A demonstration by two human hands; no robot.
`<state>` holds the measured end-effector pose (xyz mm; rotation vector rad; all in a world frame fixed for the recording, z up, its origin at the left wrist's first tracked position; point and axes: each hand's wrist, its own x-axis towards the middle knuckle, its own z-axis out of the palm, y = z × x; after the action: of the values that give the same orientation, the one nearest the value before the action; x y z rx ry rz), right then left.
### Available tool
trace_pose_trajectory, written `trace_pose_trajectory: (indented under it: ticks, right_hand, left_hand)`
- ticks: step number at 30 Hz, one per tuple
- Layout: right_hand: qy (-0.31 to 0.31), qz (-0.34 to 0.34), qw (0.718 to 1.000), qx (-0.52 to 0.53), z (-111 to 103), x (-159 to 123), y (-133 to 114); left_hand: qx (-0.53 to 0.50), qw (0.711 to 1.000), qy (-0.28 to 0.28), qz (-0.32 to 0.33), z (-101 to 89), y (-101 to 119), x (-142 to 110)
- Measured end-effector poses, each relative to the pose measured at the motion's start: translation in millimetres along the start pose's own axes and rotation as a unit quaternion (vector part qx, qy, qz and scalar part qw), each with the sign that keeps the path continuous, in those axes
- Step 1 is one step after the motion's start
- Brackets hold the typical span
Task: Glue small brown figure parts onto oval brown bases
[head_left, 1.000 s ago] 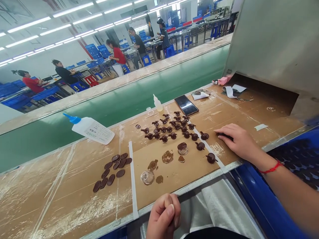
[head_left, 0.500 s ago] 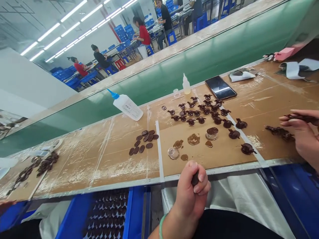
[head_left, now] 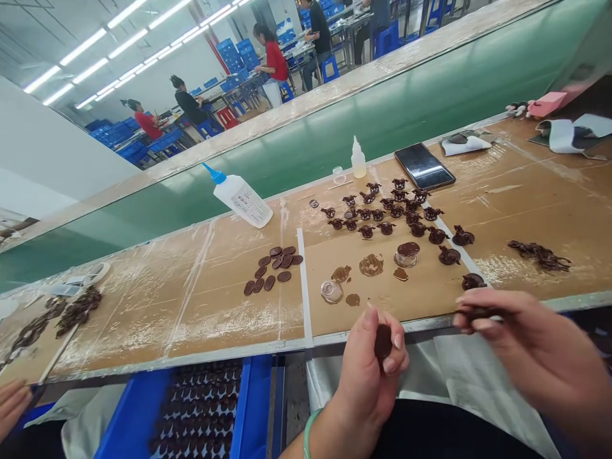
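Observation:
My left hand (head_left: pixel 368 370), with a green bangle at the wrist, grips a dark brown oval disc (head_left: pixel 383 340) just in front of the table edge. To its right, my right hand (head_left: pixel 530 344) pinches a small dark brown piece (head_left: pixel 478 312), probably a figurine, mostly covered by the fingers. Beyond the hands, brown glue-like smears (head_left: pixel 371 265) mark the board beside a round clear cap (head_left: pixel 331 291) and a clear pot with a brown top (head_left: pixel 407 254). Several dark figurines on round bases (head_left: pixel 386 227) stand farther back. Loose dark figurine pieces (head_left: pixel 539 255) lie in a pile at right.
Loose oval discs (head_left: pixel 276 262) lie left of a white tape strip (head_left: pixel 304 287). A blue-capped bottle (head_left: pixel 243 201), a small dropper bottle (head_left: pixel 357 159) and a phone (head_left: pixel 424 166) are at the back. Another person's hand (head_left: pixel 13 405) shows at far left. A blue crate (head_left: pixel 243 414) sits below the table.
My right hand has come left from the loose pile towards my left hand, carrying a small dark piece. The disc in my left hand now shows more of its face.

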<state>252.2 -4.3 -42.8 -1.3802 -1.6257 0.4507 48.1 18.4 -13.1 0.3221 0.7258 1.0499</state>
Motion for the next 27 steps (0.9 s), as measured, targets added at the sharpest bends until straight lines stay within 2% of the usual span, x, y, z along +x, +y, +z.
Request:
trace_pose_trajectory:
  ticks: [4,9,12,15,17,20,23,27]
  right_hand:
    - [-0.061,-0.006,0.993,0.096,20,3,-23]
    - [-0.065,0.049,0.984,0.156,22,-3,-23]
    - [-0.094,0.01,0.983,0.156,21,-2,-27]
    - [-0.109,-0.005,0.983,0.145,24,2,-35]
    - [-0.112,0.014,0.983,0.145,29,5,-39]
    - [-0.148,0.045,0.974,0.169,37,9,-44]
    - [-0.165,0.08,0.962,0.204,43,13,-47]
    - [-0.148,0.094,0.961,0.215,45,20,-47]
  left_hand:
    - [0.022,1.0,0.014,-0.006,-4.8,1,-2]
    - [0.043,0.997,0.05,0.032,-10.9,6,-7]
    - [0.093,0.991,0.048,0.083,-13.8,5,-8]
    - [0.141,0.979,0.029,0.144,-16.5,1,-7]
    - [0.181,0.967,0.023,0.18,-18.8,-2,-6]
    - [0.234,0.947,0.022,0.219,-23.7,-7,-4]
    - [0.262,0.934,0.031,0.242,-29.8,-8,-3]
    - [0.318,0.917,0.031,0.237,-33.8,-4,-2]
